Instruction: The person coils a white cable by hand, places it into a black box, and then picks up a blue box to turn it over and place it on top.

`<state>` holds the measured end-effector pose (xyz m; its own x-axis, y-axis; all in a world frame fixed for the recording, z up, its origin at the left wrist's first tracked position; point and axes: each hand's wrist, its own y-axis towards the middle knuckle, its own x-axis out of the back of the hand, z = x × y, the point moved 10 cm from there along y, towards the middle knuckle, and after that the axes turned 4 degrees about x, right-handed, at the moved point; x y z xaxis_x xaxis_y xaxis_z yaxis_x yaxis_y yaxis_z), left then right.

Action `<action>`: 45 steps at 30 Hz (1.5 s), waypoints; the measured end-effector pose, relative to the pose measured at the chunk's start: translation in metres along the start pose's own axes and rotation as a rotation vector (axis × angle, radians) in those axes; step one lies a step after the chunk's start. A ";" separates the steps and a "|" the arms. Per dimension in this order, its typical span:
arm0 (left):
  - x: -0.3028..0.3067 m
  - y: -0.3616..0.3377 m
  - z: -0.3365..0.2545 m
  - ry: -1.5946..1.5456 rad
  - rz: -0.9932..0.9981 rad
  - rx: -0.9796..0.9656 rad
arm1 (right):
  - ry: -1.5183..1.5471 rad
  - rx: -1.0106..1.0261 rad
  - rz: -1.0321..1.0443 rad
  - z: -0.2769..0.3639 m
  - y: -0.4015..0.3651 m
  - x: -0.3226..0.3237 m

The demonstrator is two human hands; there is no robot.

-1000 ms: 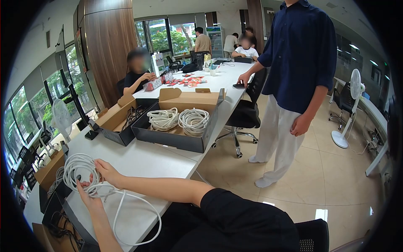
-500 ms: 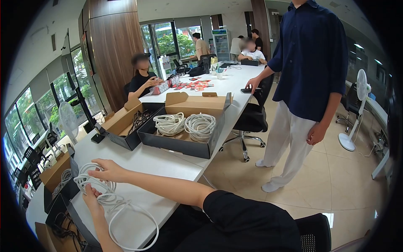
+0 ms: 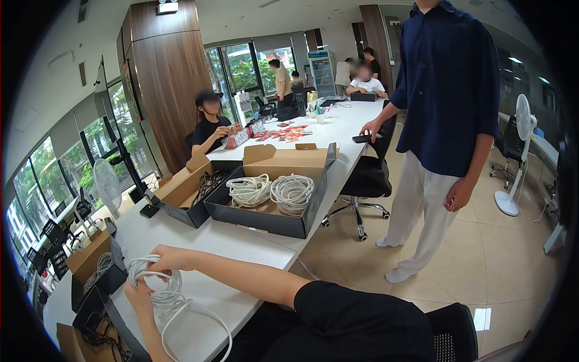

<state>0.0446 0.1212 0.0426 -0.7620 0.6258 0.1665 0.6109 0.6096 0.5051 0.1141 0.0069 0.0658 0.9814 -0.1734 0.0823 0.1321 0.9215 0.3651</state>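
A white cable point(image 3: 167, 297) is looped into a loose coil above the near left part of the table, and one long loop hangs down past the table edge. My left hand point(image 3: 139, 294) is closed around the coil's left side from below. My right hand point(image 3: 171, 258) grips the upper strands, its fingertips partly hidden behind the loops. Farther ahead, a dark open box point(image 3: 259, 224) contains two coiled white cables, a left coil point(image 3: 248, 190) and a right coil point(image 3: 292, 194).
Beside that box stands another open box point(image 3: 181, 214) of black cables. At the left edge are a box point(image 3: 90, 256) with grey cable and a box point(image 3: 123, 329) with black cables. A person point(image 3: 443, 90) stands at right by an office chair point(image 3: 365, 178); others sit farther back.
The coil's loops are drawn closer together, and my right hand has closed in on the upper strands. The whole view has shifted slightly, moving the scene right and down.
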 end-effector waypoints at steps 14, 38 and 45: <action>-0.018 -0.018 0.006 -0.485 0.108 0.376 | 0.312 0.198 -0.455 -0.014 0.015 0.038; -0.019 -0.023 0.062 -0.703 -0.275 0.436 | -0.586 0.825 -0.638 0.073 -0.040 0.012; -0.011 -0.017 0.021 -0.651 -0.220 0.107 | -0.652 0.788 -0.588 0.073 -0.037 0.005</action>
<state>0.0476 0.1143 0.0143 -0.6070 0.6267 -0.4887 0.5004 0.7791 0.3775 0.1038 -0.0530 0.1206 0.5114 -0.8551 0.0855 0.1935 0.2115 0.9580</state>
